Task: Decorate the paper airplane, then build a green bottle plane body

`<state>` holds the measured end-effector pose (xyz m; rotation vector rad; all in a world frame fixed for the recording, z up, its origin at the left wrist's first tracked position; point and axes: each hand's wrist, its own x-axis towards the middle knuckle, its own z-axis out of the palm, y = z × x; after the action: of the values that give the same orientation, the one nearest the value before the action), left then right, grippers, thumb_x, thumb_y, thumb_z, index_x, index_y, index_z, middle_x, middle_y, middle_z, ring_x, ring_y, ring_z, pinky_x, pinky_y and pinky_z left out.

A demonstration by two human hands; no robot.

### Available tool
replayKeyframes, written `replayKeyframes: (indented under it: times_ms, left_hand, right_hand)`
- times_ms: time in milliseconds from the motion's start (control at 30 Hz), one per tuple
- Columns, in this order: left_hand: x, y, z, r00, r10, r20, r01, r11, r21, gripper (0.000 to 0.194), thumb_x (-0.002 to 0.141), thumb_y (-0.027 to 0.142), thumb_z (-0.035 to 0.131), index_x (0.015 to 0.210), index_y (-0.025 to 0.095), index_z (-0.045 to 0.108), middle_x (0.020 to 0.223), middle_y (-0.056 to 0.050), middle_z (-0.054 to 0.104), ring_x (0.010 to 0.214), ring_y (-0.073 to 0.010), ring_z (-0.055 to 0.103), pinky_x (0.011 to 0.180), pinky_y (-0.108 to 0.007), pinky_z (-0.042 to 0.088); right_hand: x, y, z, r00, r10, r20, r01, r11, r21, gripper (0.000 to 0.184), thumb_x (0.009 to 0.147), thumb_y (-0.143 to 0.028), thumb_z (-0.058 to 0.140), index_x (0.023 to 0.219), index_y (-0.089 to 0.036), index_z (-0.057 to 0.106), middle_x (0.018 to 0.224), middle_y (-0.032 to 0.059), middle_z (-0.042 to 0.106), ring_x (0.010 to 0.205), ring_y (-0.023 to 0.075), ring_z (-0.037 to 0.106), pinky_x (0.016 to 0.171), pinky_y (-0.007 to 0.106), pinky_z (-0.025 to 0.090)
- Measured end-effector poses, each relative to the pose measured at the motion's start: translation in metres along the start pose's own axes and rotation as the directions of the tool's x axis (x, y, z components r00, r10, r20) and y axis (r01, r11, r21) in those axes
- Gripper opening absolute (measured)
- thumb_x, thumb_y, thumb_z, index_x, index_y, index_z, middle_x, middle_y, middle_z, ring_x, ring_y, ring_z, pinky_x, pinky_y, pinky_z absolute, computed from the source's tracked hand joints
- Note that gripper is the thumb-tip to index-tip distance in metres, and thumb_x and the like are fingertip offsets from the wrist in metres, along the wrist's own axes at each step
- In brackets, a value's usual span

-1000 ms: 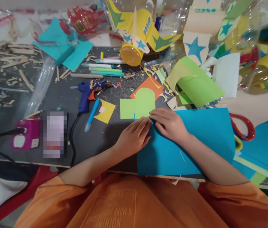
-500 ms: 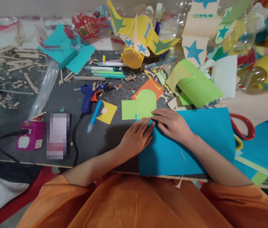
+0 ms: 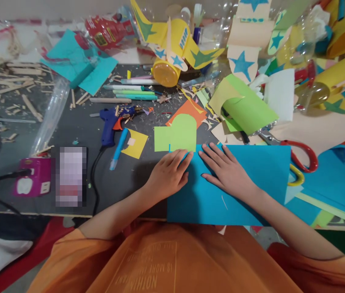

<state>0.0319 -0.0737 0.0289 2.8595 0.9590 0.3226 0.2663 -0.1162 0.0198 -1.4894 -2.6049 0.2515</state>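
Note:
My left hand (image 3: 169,170) lies over the left top corner of a blue paper sheet (image 3: 242,207), its fingertips at the lower edge of a light green paper piece (image 3: 183,132). That piece has a rounded top, and a squarish green part (image 3: 162,138) extends to its left. Flat on the blue sheet rests my right hand (image 3: 224,169), fingers spread near the sheet's upper edge. A thin paper sliver (image 3: 224,202) lies on the sheet below it. Scissors with red (image 3: 308,158) and yellow handles sit at the sheet's right side, partly covered by it.
A blue glue gun (image 3: 109,124), a blue marker (image 3: 119,149) and a yellow paper scrap (image 3: 136,143) lie to the left. Behind are an orange paper (image 3: 187,112), a green paper-wrapped bottle (image 3: 248,108) and a yellow bottle plane (image 3: 175,40). A purple power socket (image 3: 33,177) stands far left.
My right hand has moved right, away from the green piece, and its fingers have spread on the blue sheet. The left hand stays at the green piece's lower edge. More of the scissors shows.

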Motion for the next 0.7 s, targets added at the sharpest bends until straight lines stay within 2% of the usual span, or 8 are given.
replayKeyframes:
  times_ms: [133,233,333,433,600,700]
  left_hand:
    - [0.0008,0.0016,0.0046,1.000,-0.015,-0.006,0.015,1.000,0.005,0.045,0.097,0.024,0.041,0.137,0.005,0.047,0.129,-0.021,0.062,0.123,-0.0303,0.059,0.105,-0.043,0.049]
    - [0.0007,0.0021,0.0083,1.000,0.006,-0.020,-0.006,1.000,-0.014,0.047,0.098,0.024,0.039,0.140,0.003,0.044,0.138,-0.022,0.056,0.135,-0.0313,0.051,0.112,-0.044,0.043]
    - [0.0005,0.0023,0.0103,1.000,-0.003,0.024,0.004,0.999,-0.044,0.050,0.099,0.026,0.036,0.145,0.004,0.038,0.145,-0.022,0.052,0.142,-0.0298,0.043,0.115,-0.043,0.040]
    - [0.0008,0.0028,0.0105,0.999,-0.007,0.041,0.009,0.999,-0.043,0.050,0.100,0.026,0.035,0.145,0.004,0.038,0.146,-0.021,0.052,0.142,-0.0289,0.044,0.116,-0.042,0.039]
    - [0.0015,0.0036,0.0093,1.000,-0.005,0.011,0.006,1.000,-0.013,0.049,0.099,0.024,0.037,0.143,0.002,0.041,0.143,-0.021,0.055,0.139,-0.0293,0.048,0.115,-0.041,0.040]
    - [0.0010,0.0040,0.0089,1.000,-0.011,0.007,0.011,1.000,-0.011,0.049,0.098,0.022,0.037,0.142,0.001,0.042,0.143,-0.022,0.055,0.138,-0.0294,0.049,0.115,-0.041,0.040]
  right_hand:
    - [0.0006,-0.0002,0.0005,1.000,0.004,-0.019,-0.004,1.000,0.003,0.064,0.102,-0.051,0.029,0.157,-0.019,0.027,0.157,0.0107,0.043,0.148,0.0278,0.036,0.118,0.052,0.035]
    - [-0.0007,0.0002,0.0022,0.999,0.009,-0.036,-0.009,1.000,0.001,0.064,0.102,-0.051,0.030,0.157,-0.019,0.027,0.156,0.0103,0.043,0.147,0.0274,0.038,0.117,0.051,0.035]
    - [-0.0007,-0.0004,0.0028,0.999,0.000,-0.049,-0.001,1.000,-0.010,0.064,0.102,-0.051,0.031,0.157,-0.018,0.027,0.156,0.0112,0.044,0.146,0.0283,0.040,0.116,0.052,0.036]
    - [0.0007,-0.0009,0.0016,0.999,-0.008,-0.054,0.007,1.000,-0.017,0.064,0.102,-0.050,0.030,0.156,-0.016,0.029,0.155,0.0117,0.044,0.145,0.0284,0.040,0.116,0.052,0.036]
    - [0.0034,-0.0011,0.0011,0.999,-0.006,-0.040,0.006,1.000,-0.016,0.061,0.102,-0.049,0.030,0.153,-0.015,0.038,0.155,0.0121,0.045,0.146,0.0283,0.040,0.116,0.051,0.037]
    - [0.0041,-0.0021,0.0021,1.000,-0.003,-0.017,0.003,1.000,0.007,0.061,0.102,-0.048,0.032,0.154,-0.017,0.035,0.156,0.0113,0.044,0.147,0.0279,0.037,0.117,0.052,0.036]
